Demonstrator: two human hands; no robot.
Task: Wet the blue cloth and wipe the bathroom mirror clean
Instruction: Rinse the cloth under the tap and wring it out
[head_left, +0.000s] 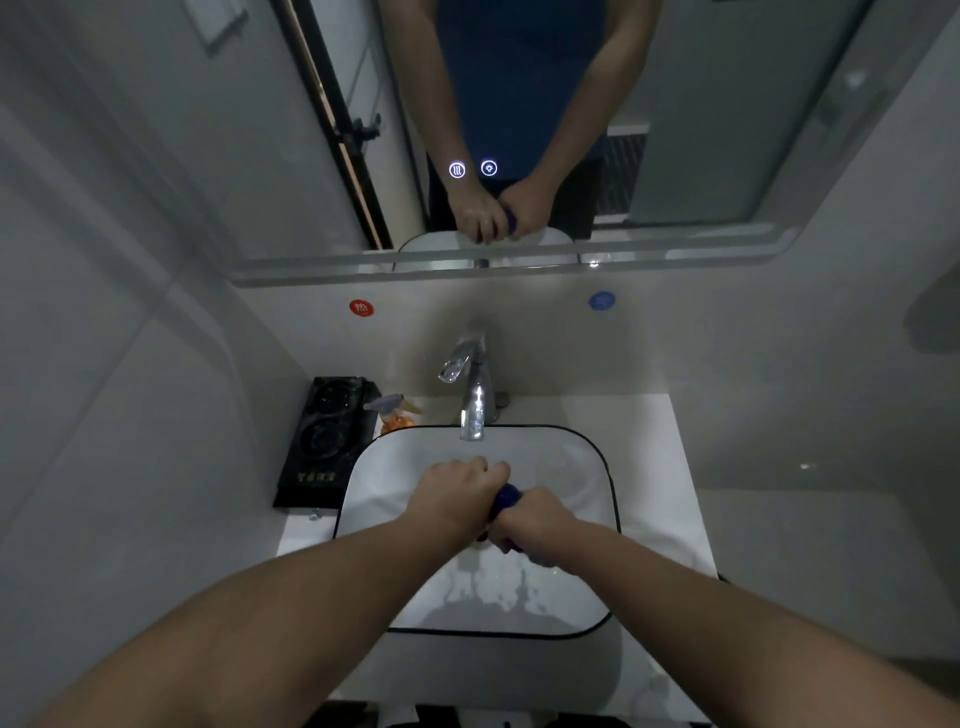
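Wringing: blue cloth (505, 497) clenched tight in left hand (453, 493) and right hand (535, 525) over sink (605, 467); under-wrung, mirror (208, 156) could be streaked.

1. Dim overall, with a cool grey-blue cast; walls (130, 364) murky.
2. Brightest area is the white basin (571, 467) and the counter (670, 467) around it.
3. Two small lit icons (472, 169) glow white on the mirror (260, 156).
4. Sharp glints on the chrome tap (475, 395); a small glare spot on the mirror's lower edge.
5. Dark patchy shadow of the arms falls in the near part of the basin.
6. Strong wide-angle bending: mirror edge and wall lines curve towards the frame sides.
7. Soft, slightly smeared detail throughout; corners blurriest, forearms (260, 623) near the lens soft.
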